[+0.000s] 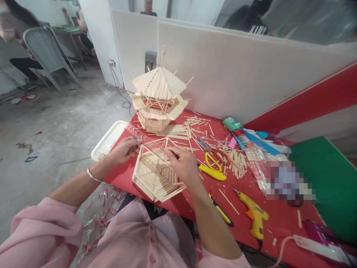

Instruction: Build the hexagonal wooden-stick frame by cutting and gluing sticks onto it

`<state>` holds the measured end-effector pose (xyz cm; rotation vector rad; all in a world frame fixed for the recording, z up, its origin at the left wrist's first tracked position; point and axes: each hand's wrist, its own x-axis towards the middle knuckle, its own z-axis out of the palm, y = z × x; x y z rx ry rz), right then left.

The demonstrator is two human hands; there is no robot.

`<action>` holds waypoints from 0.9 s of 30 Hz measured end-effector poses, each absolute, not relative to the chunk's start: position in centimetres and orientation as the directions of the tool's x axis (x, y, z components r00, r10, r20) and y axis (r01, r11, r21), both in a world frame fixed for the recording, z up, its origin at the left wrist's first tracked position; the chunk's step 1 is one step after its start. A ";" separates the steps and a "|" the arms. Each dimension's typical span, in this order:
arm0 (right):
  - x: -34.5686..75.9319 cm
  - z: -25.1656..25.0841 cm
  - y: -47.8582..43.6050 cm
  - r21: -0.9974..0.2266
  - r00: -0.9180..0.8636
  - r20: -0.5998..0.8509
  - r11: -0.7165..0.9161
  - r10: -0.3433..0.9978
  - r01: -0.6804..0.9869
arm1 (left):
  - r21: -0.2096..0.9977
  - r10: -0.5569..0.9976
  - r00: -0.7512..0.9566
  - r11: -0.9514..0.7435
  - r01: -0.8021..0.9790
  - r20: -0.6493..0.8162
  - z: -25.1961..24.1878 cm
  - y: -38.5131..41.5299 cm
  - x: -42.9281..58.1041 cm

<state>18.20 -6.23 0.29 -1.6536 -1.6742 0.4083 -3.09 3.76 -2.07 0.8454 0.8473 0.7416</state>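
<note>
A clear plastic ruler (135, 131) slants over the far edge of a hexagonal frame of wooden sticks (156, 172) that lies on the red table. My left hand (126, 148) has its fingers curled together at the ruler's left part, pinching it. At the other side, my right hand (182, 163) closes thumb and fingers on the ruler's right part, above the frame. Sticks in the frame run in nested hexagons. Just beyond stands a pagoda-like stick model (158, 100) with a tiered roof.
Loose sticks (175, 131) lie beside the model. Right of my hands are scissors (213, 150), a yellow-handled tool (212, 172), a utility knife (221, 210) and a yellow glue gun (254, 214). A green board (325, 178) sits at the right; white panels (237, 70) stand behind.
</note>
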 end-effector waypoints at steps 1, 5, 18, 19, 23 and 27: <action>18.2 0.3 -6.2 -0.681 0.099 0.272 0.119 0.957 0.722 | 0.858 0.825 0.461 0.464 -0.222 -0.327 -2.1 3.7 -3.1; 18.2 0.3 -6.2 -0.688 0.099 0.268 0.118 0.958 0.716 | 0.859 0.835 0.446 0.457 -0.231 -0.324 -2.2 3.7 -3.1; 18.2 0.3 -6.2 -0.701 0.108 0.262 0.111 0.959 0.705 | 0.859 0.832 0.455 0.455 -0.233 -0.317 -2.2 3.6 -3.1; 18.1 0.3 -6.2 -0.701 0.109 0.262 0.112 0.959 0.705 | 0.859 0.832 0.457 0.455 -0.234 -0.316 -2.2 3.6 -3.1; 18.1 0.3 -6.2 -0.705 0.120 0.270 0.112 0.955 0.700 | 0.859 0.838 0.450 0.449 -0.245 -0.310 -2.4 3.6 -3.2; 18.0 0.5 -6.2 -0.712 0.114 0.256 0.107 0.960 0.694 | 0.861 0.843 0.441 0.443 -0.248 -0.307 -2.6 3.6 -3.3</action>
